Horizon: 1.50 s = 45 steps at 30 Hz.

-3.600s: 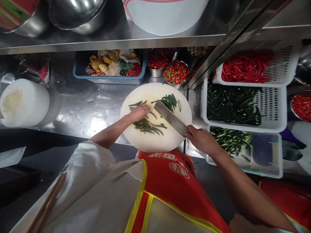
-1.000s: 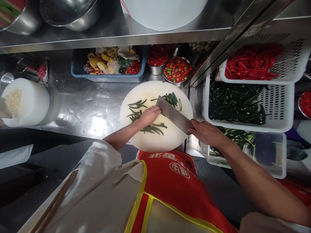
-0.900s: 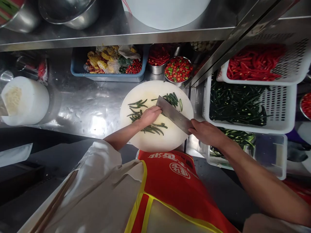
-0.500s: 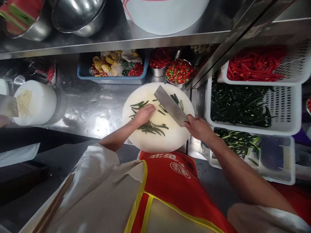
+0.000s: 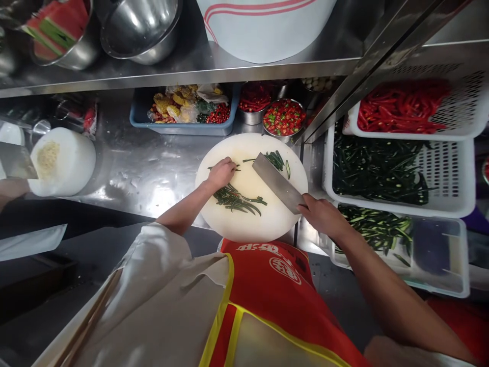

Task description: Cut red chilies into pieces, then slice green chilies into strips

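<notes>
A round white cutting board [image 5: 252, 229] lies before me on the metal counter. My right hand [image 5: 321, 214] is wrapped round the handle of a cleaver [image 5: 277, 184], whose broad blade slants up and left over the board. Beside the blade's far end is a small pile of cut green pepper pieces [image 5: 275, 160]. My left hand [image 5: 222, 173] is closed on green pepper strips at the board's left; a few ends stick out on both sides of the fingers. Just below it lies a heap of long green pepper strips [image 5: 239, 200].
Baskets of red peppers [image 5: 401, 109] and dark green peppers [image 5: 378, 173] stand at right, above a bin of green strips [image 5: 382, 232]. Behind the board are a blue tub [image 5: 183, 128] and a bowl of chopped chilies [image 5: 283, 118]. At left, another person's hand [image 5: 13, 188] holds a cleaver.
My left hand has drawn left, now with strips in its fingers. The cleaver has shifted right and toward me, and loose pieces by the blade now lie gathered beyond it. The view has shifted slightly.
</notes>
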Motion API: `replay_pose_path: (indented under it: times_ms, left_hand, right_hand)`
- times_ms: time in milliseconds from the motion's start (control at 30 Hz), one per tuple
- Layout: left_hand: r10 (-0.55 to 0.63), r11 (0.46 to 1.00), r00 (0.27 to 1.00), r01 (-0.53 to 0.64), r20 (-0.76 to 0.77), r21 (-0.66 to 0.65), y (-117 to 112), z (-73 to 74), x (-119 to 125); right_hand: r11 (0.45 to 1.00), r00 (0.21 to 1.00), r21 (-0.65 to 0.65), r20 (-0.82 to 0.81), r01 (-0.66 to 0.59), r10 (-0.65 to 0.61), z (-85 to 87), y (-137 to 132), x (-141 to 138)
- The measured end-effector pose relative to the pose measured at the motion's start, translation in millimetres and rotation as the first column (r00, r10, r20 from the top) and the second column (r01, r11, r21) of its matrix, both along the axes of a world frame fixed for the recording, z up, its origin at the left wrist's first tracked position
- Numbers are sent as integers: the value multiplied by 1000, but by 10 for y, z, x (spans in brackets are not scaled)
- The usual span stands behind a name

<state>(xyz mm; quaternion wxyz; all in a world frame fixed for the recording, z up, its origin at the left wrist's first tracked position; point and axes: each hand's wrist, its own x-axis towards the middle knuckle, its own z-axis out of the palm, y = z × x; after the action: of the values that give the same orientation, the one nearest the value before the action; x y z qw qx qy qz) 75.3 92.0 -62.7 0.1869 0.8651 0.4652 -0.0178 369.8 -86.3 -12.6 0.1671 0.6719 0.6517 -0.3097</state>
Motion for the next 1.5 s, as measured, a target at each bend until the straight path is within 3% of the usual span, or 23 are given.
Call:
replay_pose_path:
  times_ms: [100,233,433,500,667,900,1000,1133,1267,1500]
  left_hand:
    - [-2,1000,999,3,-50,23,-57,60,-15]
    - [129,990,974,-115,-188,87,-139,95,-68]
    - [-88,995,988,94,-128,45,-269,37,149]
    - [-76,996,992,81,-99,44,-295,15,248]
    - [92,995,989,-87,-119,42,-290,-32,421]
    - [-44,999,963,42,-267,-12,-223,92,300]
    - [-150,988,967,154,-207,0,-304,108,281]
    - [-338,941,940,337,-38,-34,-493,12,444]
    - [-336,942,940,336,53,6,-564,-126,582]
    - [-355,929,926,334,130,159,-495,-312,582]
  right_hand:
    - [1000,1000,3,-5,17,-17,-1,-17,-11]
    - [1000,1000,11,14,14,-15,3,-34,-25]
    - [1000,1000,10,12,4,-4,12,-9,-40]
    - [1000,1000,9,15,5,-6,11,-7,-43]
    - [1000,1000,15,15,9,-10,13,-13,-51]
    - [1000,1000,23,14,10,-11,0,-10,-54]
    - [1000,1000,11,18,7,-8,-5,-5,-58]
    - [1000,1000,26,15,9,-9,23,-17,-65]
    - [1000,1000,22,16,7,-8,81,-63,-49]
    - [999,1000,-32,27,-9,10,178,-122,36]
